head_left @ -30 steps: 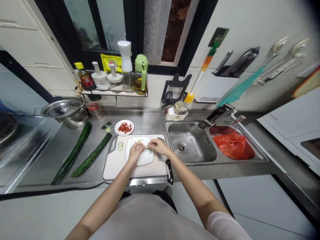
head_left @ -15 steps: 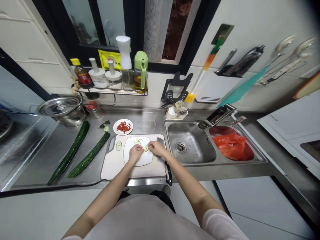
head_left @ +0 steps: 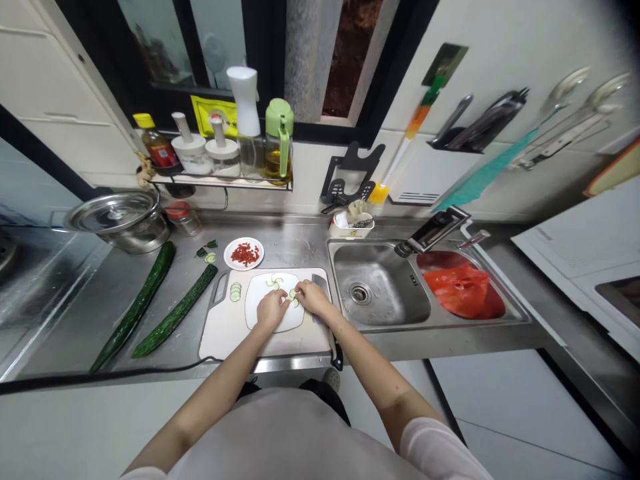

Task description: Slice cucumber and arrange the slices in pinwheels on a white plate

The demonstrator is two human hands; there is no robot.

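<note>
A white squarish plate (head_left: pixel 254 311) rests on a pale cutting board (head_left: pixel 220 340). Both hands meet over the plate's right part, at a small group of thin cucumber slices (head_left: pixel 293 297). My left hand (head_left: pixel 273 309) has its fingers pinched on the near side of a slice. From the right, my right hand (head_left: pixel 311 297) pinches at the same group with closed fingertips. More curved slices (head_left: pixel 274 281) lie at the plate's far edge. A short stack of round slices (head_left: pixel 235 291) sits on the board left of the plate. Partly under my right forearm lies a knife (head_left: pixel 337 353), handle toward me.
Two whole cucumbers (head_left: pixel 175 312) (head_left: pixel 136 307) lie left of the board. Behind it are a small dish of red berries (head_left: pixel 245 265) and cucumber end pieces (head_left: pixel 211 257). A steel sink (head_left: pixel 383 287) adjoins at right; a lidded pot (head_left: pixel 135 233) stands back left.
The view has shifted slightly. My fingers have made small movements at the slices on the plate; both hands stay in nearly the same place.
</note>
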